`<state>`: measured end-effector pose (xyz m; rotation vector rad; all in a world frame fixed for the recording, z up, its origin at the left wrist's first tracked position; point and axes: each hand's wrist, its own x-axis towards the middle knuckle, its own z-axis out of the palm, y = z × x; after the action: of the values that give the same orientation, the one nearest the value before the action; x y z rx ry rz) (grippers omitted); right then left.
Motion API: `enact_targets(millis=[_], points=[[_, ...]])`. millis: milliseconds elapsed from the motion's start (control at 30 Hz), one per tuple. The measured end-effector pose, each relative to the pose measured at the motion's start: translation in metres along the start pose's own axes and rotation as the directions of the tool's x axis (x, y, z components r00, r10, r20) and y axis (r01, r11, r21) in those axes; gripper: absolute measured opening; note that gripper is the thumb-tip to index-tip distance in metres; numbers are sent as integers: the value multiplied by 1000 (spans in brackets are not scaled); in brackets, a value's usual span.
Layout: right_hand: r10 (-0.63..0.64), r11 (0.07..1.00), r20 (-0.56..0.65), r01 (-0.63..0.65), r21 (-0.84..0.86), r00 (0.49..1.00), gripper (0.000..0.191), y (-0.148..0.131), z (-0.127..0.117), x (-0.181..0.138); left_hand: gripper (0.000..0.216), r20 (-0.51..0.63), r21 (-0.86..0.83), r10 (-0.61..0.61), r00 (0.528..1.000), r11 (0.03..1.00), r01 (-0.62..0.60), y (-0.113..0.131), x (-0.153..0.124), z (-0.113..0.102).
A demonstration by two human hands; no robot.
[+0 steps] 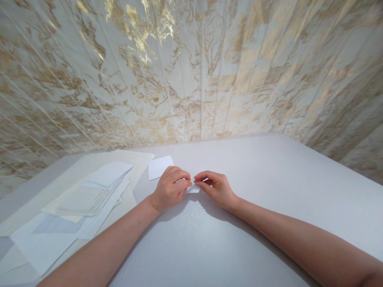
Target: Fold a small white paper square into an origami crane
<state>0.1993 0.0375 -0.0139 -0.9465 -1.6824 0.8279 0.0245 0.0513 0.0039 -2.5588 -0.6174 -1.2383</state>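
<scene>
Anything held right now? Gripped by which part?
Yes, a small white paper. The left hand pinches its left side; the right hand is at its upper right, but whether it grips can't be told.

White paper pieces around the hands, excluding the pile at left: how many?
2. One flat piece on the table, just beyond the left hand; one small piece between the left hand and right hand. More may be hidden beneath the hands.
</scene>
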Motion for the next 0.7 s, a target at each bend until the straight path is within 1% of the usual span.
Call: enact_targets(millis=[100,300,567,700], points=[[23,1000,18,-23,16,1000,11,-1,0,0,21,7,19,28,1000,999,-28,-1,-1,-1],[79,989,41,-83,123,996,12,0,3,0,17,21,15,50,999,999,-50,-3,-6,0],[57,996,-63,-52,76,996,11,0,1,1,17,-1,54,37,999,998,-37,-1,-2,-1],[23,999,-95,-19,37,995,10,0,-1,1,18,28,45,9,1000,999,-10,0,-3,-1]])
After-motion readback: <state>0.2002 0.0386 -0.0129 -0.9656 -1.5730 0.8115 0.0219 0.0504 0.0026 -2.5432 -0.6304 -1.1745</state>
